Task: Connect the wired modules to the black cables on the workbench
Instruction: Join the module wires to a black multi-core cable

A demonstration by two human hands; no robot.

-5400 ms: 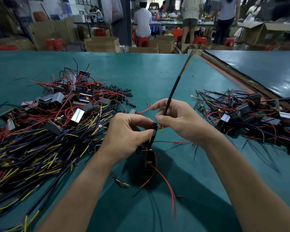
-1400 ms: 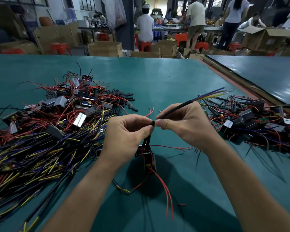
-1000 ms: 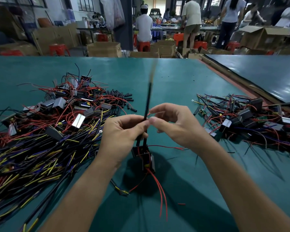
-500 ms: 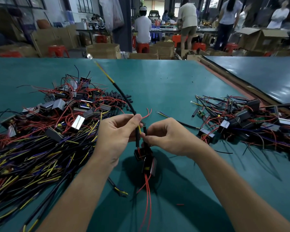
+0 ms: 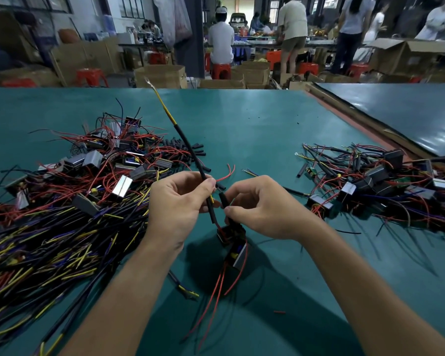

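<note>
My left hand (image 5: 176,204) fingers pinch the black cable (image 5: 190,152); my right hand (image 5: 261,206) fingers grip the module's lead (image 5: 224,201), above the desk (image 5: 254,129).

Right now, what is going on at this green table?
A person is joining a wired module to a black cable. The left hand grips the cable, which sticks up and away. The right hand pinches a black lead just above the module, which sits below both hands. A big heap of cables and modules lies on the left, a smaller heap on the right.
</note>
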